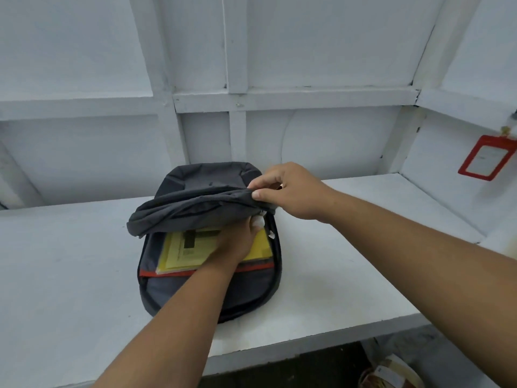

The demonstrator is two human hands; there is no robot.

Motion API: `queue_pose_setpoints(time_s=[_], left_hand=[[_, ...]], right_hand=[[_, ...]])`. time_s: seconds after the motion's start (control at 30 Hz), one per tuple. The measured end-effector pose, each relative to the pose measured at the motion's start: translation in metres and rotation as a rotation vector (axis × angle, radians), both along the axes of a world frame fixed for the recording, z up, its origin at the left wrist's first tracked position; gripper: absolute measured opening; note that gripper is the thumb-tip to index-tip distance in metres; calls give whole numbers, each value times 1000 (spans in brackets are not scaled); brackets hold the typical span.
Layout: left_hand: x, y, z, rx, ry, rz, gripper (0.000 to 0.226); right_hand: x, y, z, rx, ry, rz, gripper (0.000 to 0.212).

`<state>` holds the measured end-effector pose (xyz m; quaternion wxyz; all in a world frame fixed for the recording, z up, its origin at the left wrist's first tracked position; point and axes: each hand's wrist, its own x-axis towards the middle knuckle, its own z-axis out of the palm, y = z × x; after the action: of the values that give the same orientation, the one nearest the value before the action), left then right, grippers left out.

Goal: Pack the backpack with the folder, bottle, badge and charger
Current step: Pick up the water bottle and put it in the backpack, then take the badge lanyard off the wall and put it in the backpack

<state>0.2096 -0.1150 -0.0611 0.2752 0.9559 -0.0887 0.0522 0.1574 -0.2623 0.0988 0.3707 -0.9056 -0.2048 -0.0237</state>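
At the counter's (349, 247) middle, the right hand (293, 191) pinches the backpack's (207, 180) soft, sagging flap (195, 208) by its rim; the left hand's (235, 245) grip is hidden.

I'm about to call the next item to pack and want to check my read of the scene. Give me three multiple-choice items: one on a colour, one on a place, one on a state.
1. What colour is the folder lying in the backpack?
A. Yellow
B. Blue
C. Green

2. Where is the red badge holder?
A. Inside the backpack
B. Hanging on the wall at right
C. Under the folder

3. What state is the backpack's main compartment in?
A. Zipped shut
B. Open, with the flap pinched up by the right hand
C. Open, with the flap lying flat and no hand on it

Answers:
1 A: the sheets showing below the flap are yellow.
2 B: it hangs against the wall, apart from the backpack.
3 B: thumb and fingers pinch the flap's edge above the folder.
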Motion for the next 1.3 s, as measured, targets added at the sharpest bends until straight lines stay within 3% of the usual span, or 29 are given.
queue_pose_setpoints(time_s=[0.13,0.27,0.37,0.47,0.63,0.73,1.0,1.13,1.3], left_hand=[[-59,14,20,105,-47,-62,47],[-139,46,39,-3,-618,-257,16],[-165,71,57,-37,-831,-207,16],[-167,90,51,-18,-699,-63,35],[-175,117,-21,148,-323,-105,51],[-184,122,-48,252,-217,-108,60],[-180,110,-5,-36,-238,-25,50],[-155,93,44,-179,-328,4,44],[-141,85,63,-261,-294,-36,46]], right_hand=[[-3,-2,-2,-5,-28,2,17],[-13,-9,-23,29,-86,9,16],[-30,-12,-54,49,-134,18,16],[-49,-13,-93,20,-171,62,17],[-72,-20,-162,-111,-172,77,16],[-83,-21,-191,-116,-204,47,16],[-86,-14,-160,-99,-221,48,28],[-74,9,-109,26,-282,-26,46],[-63,34,-78,115,-267,-80,49]])
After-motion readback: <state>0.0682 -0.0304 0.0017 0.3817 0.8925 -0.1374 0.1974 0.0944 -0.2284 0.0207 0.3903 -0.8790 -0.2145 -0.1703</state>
